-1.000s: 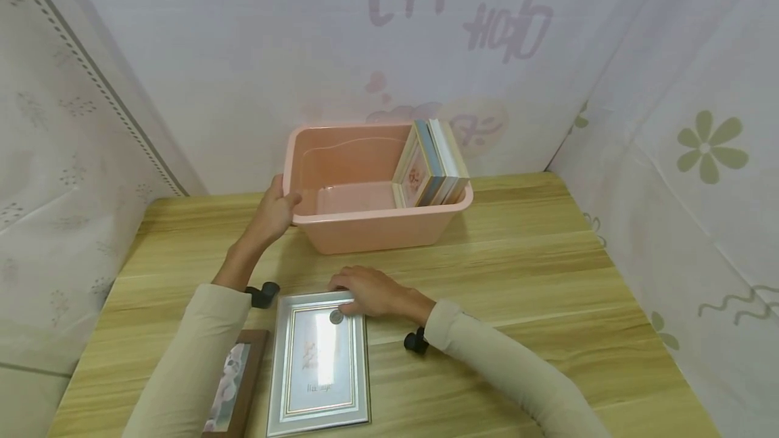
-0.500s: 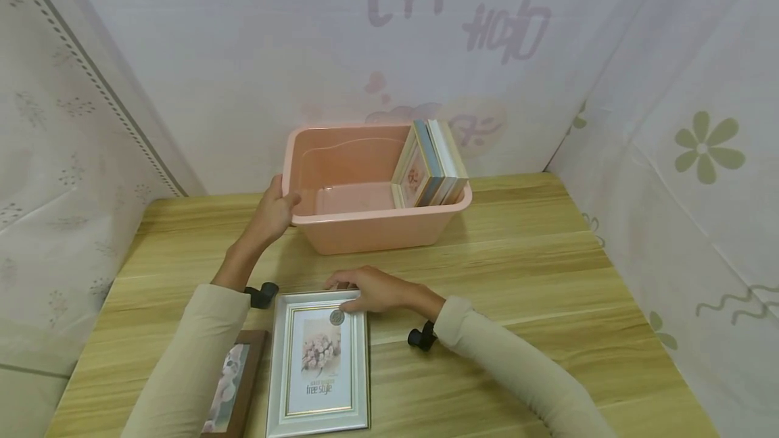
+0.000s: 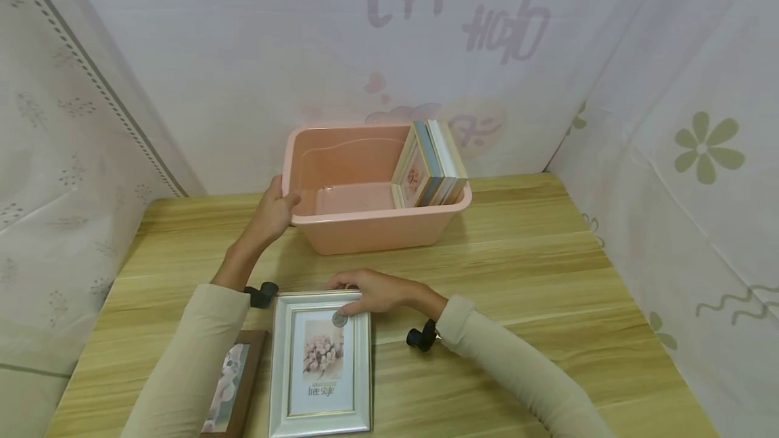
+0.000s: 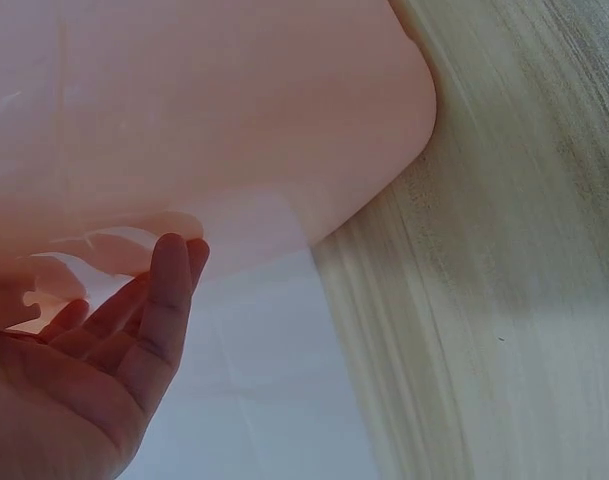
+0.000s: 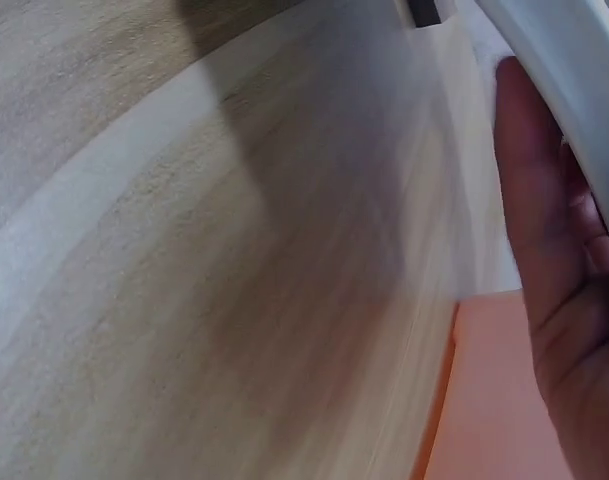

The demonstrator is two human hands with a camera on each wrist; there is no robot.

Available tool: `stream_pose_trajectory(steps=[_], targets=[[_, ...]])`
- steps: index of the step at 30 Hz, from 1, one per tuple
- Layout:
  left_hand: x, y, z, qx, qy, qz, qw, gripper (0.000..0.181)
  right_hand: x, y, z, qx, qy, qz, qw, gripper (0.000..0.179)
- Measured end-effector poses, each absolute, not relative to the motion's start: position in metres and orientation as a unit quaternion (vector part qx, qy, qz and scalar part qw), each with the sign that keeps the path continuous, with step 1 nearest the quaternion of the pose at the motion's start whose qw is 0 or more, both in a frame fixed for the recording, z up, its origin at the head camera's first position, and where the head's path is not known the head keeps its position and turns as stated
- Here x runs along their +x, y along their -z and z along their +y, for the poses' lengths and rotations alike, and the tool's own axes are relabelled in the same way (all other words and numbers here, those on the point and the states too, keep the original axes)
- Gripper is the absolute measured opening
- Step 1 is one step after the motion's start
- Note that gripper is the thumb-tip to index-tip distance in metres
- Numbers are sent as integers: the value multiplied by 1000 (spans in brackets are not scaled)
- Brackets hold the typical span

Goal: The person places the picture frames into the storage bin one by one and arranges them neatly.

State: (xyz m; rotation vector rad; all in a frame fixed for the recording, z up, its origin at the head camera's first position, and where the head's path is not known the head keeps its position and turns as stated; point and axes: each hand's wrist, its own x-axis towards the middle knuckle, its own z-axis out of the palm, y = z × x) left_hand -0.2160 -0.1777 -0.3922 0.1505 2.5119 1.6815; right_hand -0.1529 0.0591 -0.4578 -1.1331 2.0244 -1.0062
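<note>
At its left end, the pink plastic bin point(image 3: 371, 234) has my left hand point(image 3: 272, 215) on it, thumb over the rim and fingers beneath. In the left wrist view the curled fingers point(image 4: 166, 310) show against the bin's outer wall. My right hand point(image 3: 379, 291) pinches the far edge of a silver-white picture frame point(image 3: 319, 394), thumb in front and fingers behind. Pink flowers, "free style" lettering and a round grey sticker point(image 3: 339, 318) mark its face. The right wrist view has the frame's edge point(image 5: 574, 75) between thumb and fingers.
Several picture frames point(image 3: 433, 164) stand on edge at the bin's right end. A brown picture frame point(image 3: 249, 370) lies under the left forearm, partly hidden. The wood-grain table point(image 3: 517, 276) meets patterned cloth walls point(image 3: 243, 53) at back and sides.
The silver-white frame has shifted slightly right and tilted; the glare on it has gone and its flower picture shows. The right hand has moved slightly with it. The left hand and bin stay put.
</note>
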Motion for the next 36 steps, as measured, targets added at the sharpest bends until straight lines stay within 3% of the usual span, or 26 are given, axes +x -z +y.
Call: stream_pose_trajectory(steps=[6, 16, 36], targets=[[-217, 393, -177, 48, -557, 827, 58, 49, -154, 452, 63, -428, 384, 752, 322, 46], [-216, 392, -176, 49, -556, 828, 60, 50, -157, 440, 77, -439, 428, 716, 334, 58], [-214, 390, -177, 53, -553, 830, 56, 49, -173, 383, 123, -441, 387, 779, 220, 57]])
